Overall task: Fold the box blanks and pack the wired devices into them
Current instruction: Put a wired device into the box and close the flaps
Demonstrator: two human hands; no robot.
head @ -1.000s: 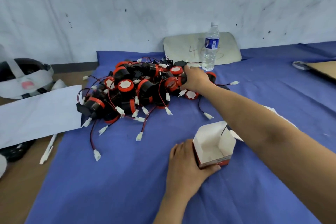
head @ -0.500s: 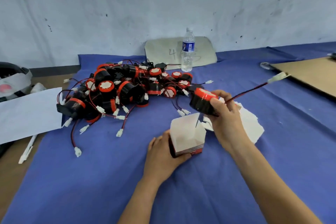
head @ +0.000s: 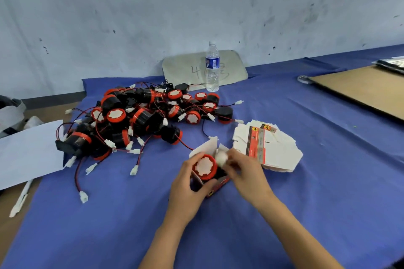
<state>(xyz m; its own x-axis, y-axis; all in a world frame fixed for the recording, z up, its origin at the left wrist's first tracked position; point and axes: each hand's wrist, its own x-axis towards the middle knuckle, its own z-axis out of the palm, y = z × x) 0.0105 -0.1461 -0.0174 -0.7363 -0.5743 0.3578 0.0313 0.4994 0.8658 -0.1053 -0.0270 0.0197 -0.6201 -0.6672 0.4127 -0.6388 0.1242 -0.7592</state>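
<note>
The left hand (head: 185,190) grips the box (head: 209,178) while the right (head: 244,172) seats a device (head: 204,166); next, tuck its wire.

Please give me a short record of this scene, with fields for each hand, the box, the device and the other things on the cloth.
left hand: grips the box
right hand: on the device, grip blurred
box: open, flaps up
device: red, sits in box opening
pile of devices: behind the hands
box blanks: stacked right of box
bottle: upright by wall
</note>
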